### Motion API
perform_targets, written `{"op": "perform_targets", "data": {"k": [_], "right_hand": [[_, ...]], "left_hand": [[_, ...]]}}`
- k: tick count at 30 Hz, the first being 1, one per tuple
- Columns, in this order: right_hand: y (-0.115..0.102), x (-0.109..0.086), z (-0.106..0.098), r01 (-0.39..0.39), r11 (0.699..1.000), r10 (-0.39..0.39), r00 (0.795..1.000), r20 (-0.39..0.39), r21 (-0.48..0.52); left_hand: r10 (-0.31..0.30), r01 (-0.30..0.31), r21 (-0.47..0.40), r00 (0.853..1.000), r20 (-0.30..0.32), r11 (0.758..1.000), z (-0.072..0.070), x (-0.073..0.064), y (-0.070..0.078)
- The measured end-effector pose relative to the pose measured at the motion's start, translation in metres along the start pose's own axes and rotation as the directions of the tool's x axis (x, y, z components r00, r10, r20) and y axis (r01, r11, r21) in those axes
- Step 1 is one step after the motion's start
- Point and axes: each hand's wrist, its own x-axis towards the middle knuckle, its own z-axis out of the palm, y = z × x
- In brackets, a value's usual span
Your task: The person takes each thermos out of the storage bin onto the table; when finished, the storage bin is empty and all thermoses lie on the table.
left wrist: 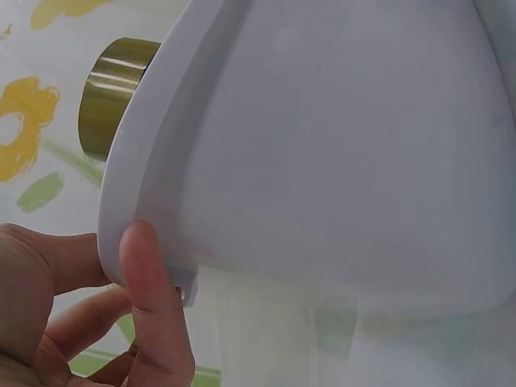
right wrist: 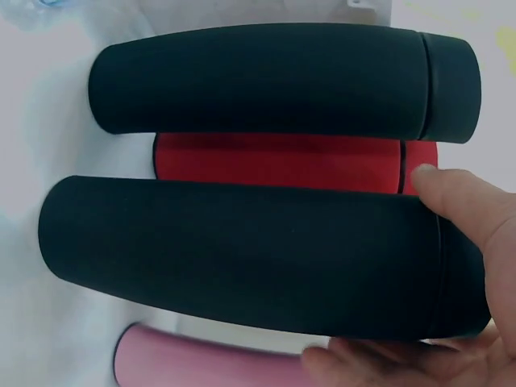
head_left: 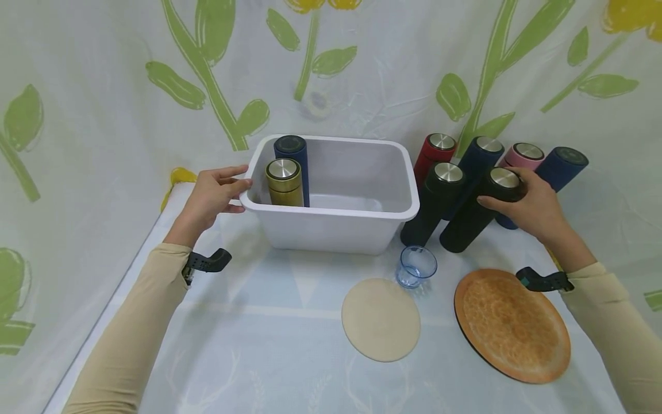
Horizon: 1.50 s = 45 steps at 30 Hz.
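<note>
A white plastic tub (head_left: 331, 230) stands on the table, with a gold thermos (head_left: 286, 183) and a dark blue thermos (head_left: 292, 148) upright at its left end. My left hand (head_left: 213, 195) holds the tub's left rim; in the left wrist view a finger (left wrist: 153, 298) lies against the outer wall. My right hand (head_left: 535, 201) grips a black thermos (head_left: 468, 221) around its lid end, fingers and thumb on opposite sides. Close to its left is a second black thermos (head_left: 431, 201). In the right wrist view a red thermos (right wrist: 274, 161) lies behind the two black ones.
Behind the black thermoses stand a navy thermos (head_left: 486, 150), a pink thermos (head_left: 524, 152) and a blue one (head_left: 564, 167). A blue-tinted glass (head_left: 415, 269), a round beige mat (head_left: 381, 322) and a round brown board (head_left: 512, 328) lie nearer me. Patterned cloth (head_left: 362, 75) hangs behind.
</note>
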Motion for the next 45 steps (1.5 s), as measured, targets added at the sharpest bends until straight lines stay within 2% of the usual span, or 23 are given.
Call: {"op": "perform_targets", "data": {"k": [8,16,30,45], "right_hand": [[-0.005,-0.005,-0.001,0.001,0.999,0.001,0.999,-0.039,0.04],[-0.013,-0.015,-0.01,0.048,0.999,-0.048,0.996,-0.072,0.0],[-0.051,-0.034,-0.021,0.11,0.993,-0.114,0.98,-0.164,-0.032],[-0.069,-0.039,-0.017,0.21,0.975,-0.22,0.959,-0.177,-0.071]], "left_hand": [[0.004,-0.003,0.004,1.0,-0.004,1.0,-0.001,-0.001,0.0],[0.0,0.0,0.003,1.0,-0.01,1.0,0.0,-0.002,0.0],[0.003,-0.003,-0.004,1.0,-0.001,1.0,-0.001,-0.001,-0.001],[0.003,-0.003,-0.007,1.0,-0.013,1.0,0.0,-0.003,-0.002]]}}
